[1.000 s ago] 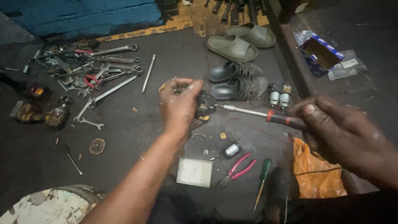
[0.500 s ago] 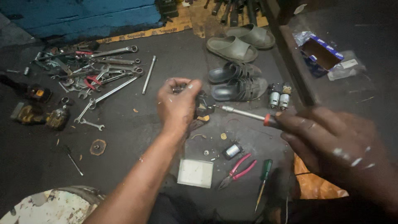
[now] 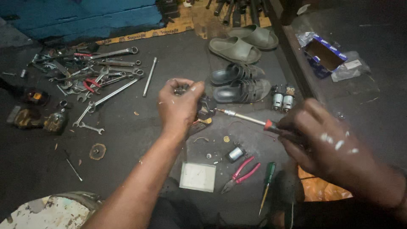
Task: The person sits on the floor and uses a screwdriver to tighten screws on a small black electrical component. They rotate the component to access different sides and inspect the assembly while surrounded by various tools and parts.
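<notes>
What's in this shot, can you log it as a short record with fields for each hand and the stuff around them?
left hand: grips a small dark part
right hand: holds a screwdriver, tip at the part
floor in front: pink-handled pliers, green screwdriver, pale square plate
floor left: pile of wrenches
floor beyond: sandals

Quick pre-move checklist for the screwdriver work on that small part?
1. Left hand grips the small dark part: ok.
2. Right hand holds the red-handled screwdriver: ok.
3. Tip meets the part: ok; seated in a screw: cannot tell.
4. Shaft runs clear of the left fingers: ok.
5. Pink pliers and green screwdriver lie on the floor beside the hands: ok.
</notes>
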